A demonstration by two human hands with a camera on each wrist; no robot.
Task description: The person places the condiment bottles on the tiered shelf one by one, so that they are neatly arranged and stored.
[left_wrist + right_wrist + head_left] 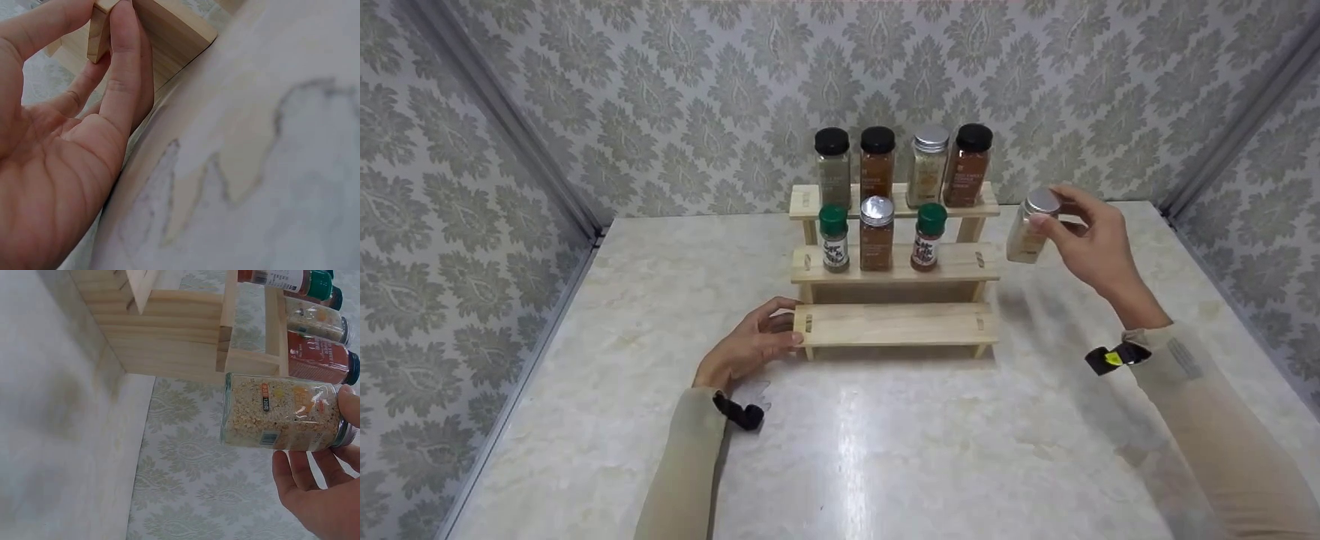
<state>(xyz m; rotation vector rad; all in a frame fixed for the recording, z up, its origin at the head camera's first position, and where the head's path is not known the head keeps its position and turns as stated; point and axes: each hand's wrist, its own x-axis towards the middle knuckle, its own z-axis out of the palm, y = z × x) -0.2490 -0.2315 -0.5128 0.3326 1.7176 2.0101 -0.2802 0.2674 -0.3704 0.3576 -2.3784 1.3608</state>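
Note:
A three-tier wooden spice rack (896,324) stands on the table. My left hand (746,346) grips the left end of its lowest tier, thumb in front and fingers behind; in the left wrist view the fingers pinch the wooden edge (99,35). To the right of the rack, my right hand (1099,244) holds a glass spice jar (1024,238) by its silver lid, slightly tilted and raised off the table. Pale granules fill this jar in the right wrist view. On the middle tier stand two green-capped bottles (835,251) with a silver-lidded brown spice jar (877,244) between them.
Along the top tier stand several jars: two black-capped ones (832,169) at left, a silver-lidded one (928,169), and a black-capped red one (967,169) at right. A patterned wall (720,112) rises behind the marbled table (660,300), with side panels at left and right.

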